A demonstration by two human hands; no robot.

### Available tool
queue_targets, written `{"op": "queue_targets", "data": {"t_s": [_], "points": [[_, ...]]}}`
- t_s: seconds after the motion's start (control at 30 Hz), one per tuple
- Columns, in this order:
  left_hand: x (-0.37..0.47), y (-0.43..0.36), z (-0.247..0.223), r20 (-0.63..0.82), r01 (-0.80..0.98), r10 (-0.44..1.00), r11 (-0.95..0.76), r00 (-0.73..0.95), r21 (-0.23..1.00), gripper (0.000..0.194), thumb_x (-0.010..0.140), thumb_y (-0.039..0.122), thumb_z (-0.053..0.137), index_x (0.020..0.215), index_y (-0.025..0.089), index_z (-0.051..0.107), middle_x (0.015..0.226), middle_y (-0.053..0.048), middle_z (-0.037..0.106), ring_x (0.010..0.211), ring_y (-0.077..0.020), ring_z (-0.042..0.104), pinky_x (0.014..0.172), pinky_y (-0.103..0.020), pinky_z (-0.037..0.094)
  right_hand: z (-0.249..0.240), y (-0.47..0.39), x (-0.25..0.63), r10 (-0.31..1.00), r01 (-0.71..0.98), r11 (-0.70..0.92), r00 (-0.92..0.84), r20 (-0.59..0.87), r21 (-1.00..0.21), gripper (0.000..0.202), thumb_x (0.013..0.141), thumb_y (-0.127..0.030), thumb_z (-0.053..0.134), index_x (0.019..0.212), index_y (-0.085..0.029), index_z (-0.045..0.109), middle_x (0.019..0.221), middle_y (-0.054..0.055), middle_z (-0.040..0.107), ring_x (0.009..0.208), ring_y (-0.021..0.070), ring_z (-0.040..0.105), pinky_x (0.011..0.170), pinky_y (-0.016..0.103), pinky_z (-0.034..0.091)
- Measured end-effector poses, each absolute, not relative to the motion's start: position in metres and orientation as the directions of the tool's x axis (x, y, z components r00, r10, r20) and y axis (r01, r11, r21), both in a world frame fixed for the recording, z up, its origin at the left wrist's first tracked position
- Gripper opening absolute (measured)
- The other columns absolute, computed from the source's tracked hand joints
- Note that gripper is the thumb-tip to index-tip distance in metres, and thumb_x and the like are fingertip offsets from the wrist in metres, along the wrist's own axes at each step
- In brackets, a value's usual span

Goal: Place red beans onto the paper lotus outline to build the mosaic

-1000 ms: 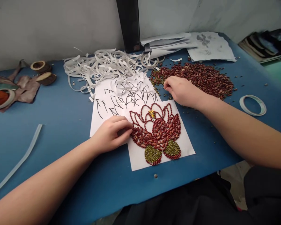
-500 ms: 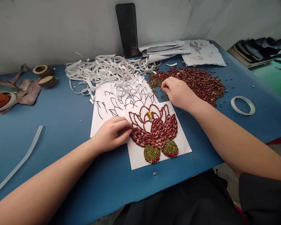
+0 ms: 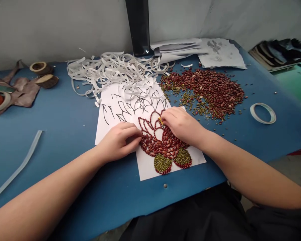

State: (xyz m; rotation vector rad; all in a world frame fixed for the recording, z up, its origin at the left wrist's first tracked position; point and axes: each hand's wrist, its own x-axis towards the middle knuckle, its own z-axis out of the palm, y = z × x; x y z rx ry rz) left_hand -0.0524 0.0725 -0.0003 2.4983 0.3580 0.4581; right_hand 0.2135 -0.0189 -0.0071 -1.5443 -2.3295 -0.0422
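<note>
A white sheet (image 3: 147, 169) carries a flower of red beans (image 3: 150, 144), with two round leaves of green mung beans (image 3: 163, 163) below it. At the sheet's left edge rests my left hand (image 3: 121, 139), fingers curled and thumb tip close to the fingertips; whatever may be between them is hidden. My right hand (image 3: 182, 127) is over the flower's upper right part, finger and thumb pinched by its small yellow centre. Anything in that pinch is too small to make out. Under the left hand and behind the bean picture lies a paper with a black line drawing (image 3: 107, 113).
Loose red beans (image 3: 215, 88) and mung beans (image 3: 195, 103) are heaped at the right back. Curled paper strips (image 3: 110, 72) cover the drawing's far end. A phone (image 3: 139, 30) leans on the wall. A tape roll (image 3: 263, 113) lies right, a pale strip (image 3: 20, 167) left.
My right hand has moved from the edge of the bean heap, left and toward me, onto the bean flower. My left hand has stayed at the sheet's edge. The view has shifted slightly.
</note>
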Motion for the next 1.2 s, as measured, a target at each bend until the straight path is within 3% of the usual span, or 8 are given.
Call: {"op": "queue_targets", "data": {"t_s": [0.33,0.63,1.2], "points": [[-0.0520,0.0726,0.0002,0.248,0.151,0.350,-0.800,0.903,0.580,0.014,0.099,0.018,0.054,0.097,0.018,0.068,0.085,-0.003,0.069,0.079,-0.0148,0.063,0.074,-0.026,0.050,-0.0046,-0.0161,0.2144,0.917,0.880,0.390,-0.344,0.202,-0.272,0.021,0.102,-0.010,0.045,0.097,-0.016,0.064,0.098,0.012,0.065,0.090,0.0237,0.057,0.086,0.036,0.049],[-0.0521,0.0726,0.0012,0.237,0.154,0.354,-0.790,0.905,0.593,0.014,0.100,0.018,0.055,0.097,0.018,0.068,0.085,-0.003,0.068,0.078,-0.0146,0.062,0.073,-0.026,0.050,-0.0052,-0.0142,0.2114,0.922,0.888,0.383,-0.353,0.158,-0.254,0.021,0.101,-0.011,0.047,0.098,-0.014,0.068,0.098,0.013,0.065,0.090,0.0240,0.057,0.086,0.037,0.048],[-0.0514,0.0723,0.0009,0.235,0.155,0.357,-0.786,0.904,0.598,0.016,0.100,0.019,0.054,0.095,0.018,0.068,0.085,-0.004,0.068,0.078,-0.0144,0.062,0.072,-0.026,0.050,-0.0012,-0.0199,0.2186,0.876,0.842,0.469,-0.404,0.263,-0.268,0.026,0.098,-0.012,0.050,0.089,-0.019,0.074,0.099,0.011,0.071,0.089,0.0225,0.061,0.085,0.038,0.049]]}}
